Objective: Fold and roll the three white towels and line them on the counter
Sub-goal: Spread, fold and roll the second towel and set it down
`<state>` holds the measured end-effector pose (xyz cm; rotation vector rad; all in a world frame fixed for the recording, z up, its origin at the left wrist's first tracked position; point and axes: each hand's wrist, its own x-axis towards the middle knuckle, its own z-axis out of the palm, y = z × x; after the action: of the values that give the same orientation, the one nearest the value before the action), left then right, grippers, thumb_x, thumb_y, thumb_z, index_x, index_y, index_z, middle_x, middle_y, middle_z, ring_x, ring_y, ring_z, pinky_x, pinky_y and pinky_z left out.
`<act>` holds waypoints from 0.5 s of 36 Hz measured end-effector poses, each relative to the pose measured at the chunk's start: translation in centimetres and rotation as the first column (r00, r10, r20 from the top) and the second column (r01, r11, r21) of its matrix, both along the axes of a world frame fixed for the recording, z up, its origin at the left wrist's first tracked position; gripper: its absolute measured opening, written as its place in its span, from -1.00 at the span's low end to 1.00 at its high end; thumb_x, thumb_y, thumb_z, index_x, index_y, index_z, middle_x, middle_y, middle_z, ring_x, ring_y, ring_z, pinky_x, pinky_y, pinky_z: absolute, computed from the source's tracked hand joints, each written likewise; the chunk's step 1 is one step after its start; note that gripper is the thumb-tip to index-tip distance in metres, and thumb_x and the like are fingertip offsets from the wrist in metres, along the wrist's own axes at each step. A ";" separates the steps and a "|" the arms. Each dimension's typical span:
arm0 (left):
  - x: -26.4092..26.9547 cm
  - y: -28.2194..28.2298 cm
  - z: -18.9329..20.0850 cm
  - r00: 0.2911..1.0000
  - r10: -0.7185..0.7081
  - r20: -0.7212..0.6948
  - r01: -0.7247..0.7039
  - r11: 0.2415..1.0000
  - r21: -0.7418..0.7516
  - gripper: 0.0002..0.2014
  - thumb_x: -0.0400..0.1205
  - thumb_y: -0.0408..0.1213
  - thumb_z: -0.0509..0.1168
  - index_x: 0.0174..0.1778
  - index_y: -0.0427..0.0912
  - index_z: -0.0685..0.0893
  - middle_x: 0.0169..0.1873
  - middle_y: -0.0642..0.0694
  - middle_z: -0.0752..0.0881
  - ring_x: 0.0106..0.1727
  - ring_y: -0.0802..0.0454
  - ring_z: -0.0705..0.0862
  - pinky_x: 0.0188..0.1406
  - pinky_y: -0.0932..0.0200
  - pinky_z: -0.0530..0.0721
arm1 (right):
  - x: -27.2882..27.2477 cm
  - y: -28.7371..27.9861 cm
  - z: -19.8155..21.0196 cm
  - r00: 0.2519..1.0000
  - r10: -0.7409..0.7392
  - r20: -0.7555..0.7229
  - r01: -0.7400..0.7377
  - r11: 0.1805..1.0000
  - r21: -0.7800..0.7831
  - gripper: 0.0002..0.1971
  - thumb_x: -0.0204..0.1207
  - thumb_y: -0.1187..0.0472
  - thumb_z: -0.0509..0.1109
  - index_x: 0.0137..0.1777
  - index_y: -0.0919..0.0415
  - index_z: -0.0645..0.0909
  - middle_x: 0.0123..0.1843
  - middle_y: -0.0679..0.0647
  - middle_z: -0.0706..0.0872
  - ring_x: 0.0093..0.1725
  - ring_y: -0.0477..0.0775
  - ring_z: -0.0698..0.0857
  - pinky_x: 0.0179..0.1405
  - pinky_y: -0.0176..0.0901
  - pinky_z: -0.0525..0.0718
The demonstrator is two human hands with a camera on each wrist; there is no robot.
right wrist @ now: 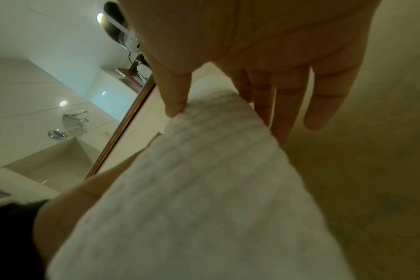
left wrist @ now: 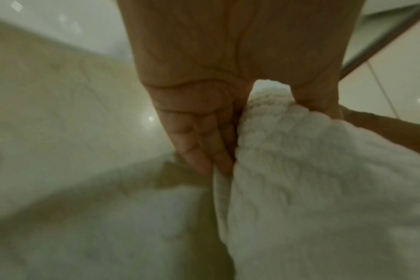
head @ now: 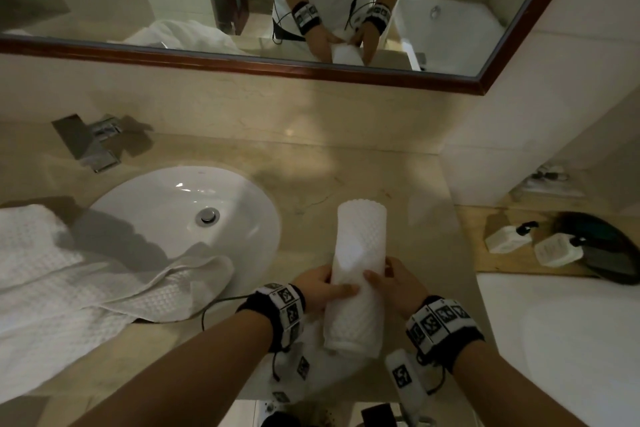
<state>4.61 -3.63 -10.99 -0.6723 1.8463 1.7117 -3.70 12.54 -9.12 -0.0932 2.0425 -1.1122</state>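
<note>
A white waffle-weave towel rolled into a long cylinder (head: 358,274), lying on the beige marble counter (head: 311,163) to the right of the round white sink basin (head: 173,204), its far end pointing toward the mirror, its near end reaching past the counter's front edge. Held from both sides near its lower half. Left hand (head: 320,289) on the roll's left flank, thumb laid across the top, fingers (left wrist: 204,151) tucked down alongside and under the cloth, curled round it. Right hand (head: 391,284) on the right flank, thumb pressing onto the top of the roll, fingers (right wrist: 290,106) running fairly straight down its far side, the little finger standing slightly apart; gripped between thumb and fingers. Roll squarely between the two hands, both wrists wearing black bands with white marker tiles.

Loose, unrolled white waffle towels (head: 69,274) heaped at the left, draped over the counter edge and spilling into the sink's rim. Chrome faucet (head: 93,142) behind the sink. Two small white pump bottles (head: 533,243) on a lower wooden shelf at the right. Dark-framed wall mirror (head: 242,62) above, reflecting hands and roll.
</note>
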 end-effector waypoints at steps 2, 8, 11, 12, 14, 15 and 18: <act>0.1 -1.2 0.2 0.998 -0.063 0.000 0.063 0.995 -0.076 -0.31 0.40 0.17 0.50 0.42 0.00 0.52 0.25 0.05 0.69 0.18 0.04 0.69 0.23 0.01 0.69 | 0.4 0.4 -0.8 0.998 0.044 0.042 -0.043 0.998 -0.034 -0.19 0.24 -0.28 0.53 0.41 0.14 0.44 0.34 0.05 0.65 0.25 0.11 0.67 0.26 0.12 0.66; -0.1 -3.2 1.1 0.996 -0.017 0.084 0.020 0.999 -0.035 -0.13 0.44 -0.08 0.55 0.60 0.13 0.20 0.32 -0.08 0.61 0.23 -0.12 0.67 0.12 -0.14 0.74 | 1.2 0.7 -2.2 0.992 0.082 0.095 -0.073 0.993 -0.096 -0.03 0.02 -0.40 0.55 0.42 0.09 0.48 0.29 0.00 0.69 0.23 0.08 0.69 0.20 0.07 0.70; 0.3 -2.5 1.5 0.993 0.009 0.120 -0.021 0.995 0.100 -0.10 0.52 -0.22 0.49 0.60 0.37 0.08 0.41 -0.07 0.56 0.30 -0.15 0.62 0.11 -0.14 0.73 | 0.9 0.7 -2.3 0.986 0.030 0.162 -0.009 0.991 -0.131 0.03 -0.03 -0.28 0.63 0.46 0.14 0.43 0.31 0.05 0.68 0.24 0.11 0.68 0.20 0.05 0.70; 0.5 -2.1 1.4 0.991 0.017 0.130 -0.034 0.991 0.130 -0.09 0.53 -0.24 0.48 0.59 0.42 0.06 0.42 -0.06 0.55 0.30 -0.15 0.62 0.09 -0.13 0.74 | 0.9 0.8 -2.5 0.978 -0.001 0.209 0.035 0.987 -0.157 0.04 -0.05 -0.21 0.67 0.46 0.17 0.43 0.31 0.08 0.68 0.25 0.15 0.68 0.23 0.13 0.68; 0.7 -1.6 1.4 0.993 0.035 0.113 -0.053 0.986 0.161 -0.04 0.52 -0.29 0.48 0.60 0.44 0.00 0.44 -0.05 0.54 0.29 -0.13 0.64 0.09 -0.12 0.75 | 0.8 1.0 -2.7 0.945 -0.067 0.319 0.142 0.966 -0.218 0.00 -0.07 -0.07 0.74 0.42 0.20 0.46 0.29 0.17 0.69 0.25 0.27 0.68 0.27 0.31 0.63; 0.7 -1.5 1.6 0.995 0.037 0.096 -0.053 0.984 0.171 -0.01 0.51 -0.29 0.49 0.61 0.43 -0.02 0.45 -0.05 0.54 0.28 -0.13 0.64 0.09 -0.12 0.75 | 0.7 1.0 -2.7 0.932 -0.074 0.355 0.173 0.951 -0.256 -0.07 -0.02 -0.02 0.73 0.39 0.20 0.47 0.29 0.21 0.68 0.26 0.31 0.66 0.27 0.36 0.61; 0.7 -1.7 2.1 0.997 0.036 0.061 -0.046 0.983 0.178 0.04 0.49 -0.25 0.52 0.61 0.42 -0.09 0.48 -0.06 0.50 0.30 -0.14 0.63 0.11 -0.16 0.73 | 0.4 0.6 -2.8 0.919 -0.038 0.393 0.188 0.917 -0.352 -0.12 0.08 0.05 0.70 0.43 0.18 0.43 0.35 0.26 0.63 0.30 0.39 0.62 0.25 0.44 0.58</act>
<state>5.30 -5.37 -8.85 -0.6830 1.6265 1.8390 -3.32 13.15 -11.94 0.0475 1.4827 -1.4706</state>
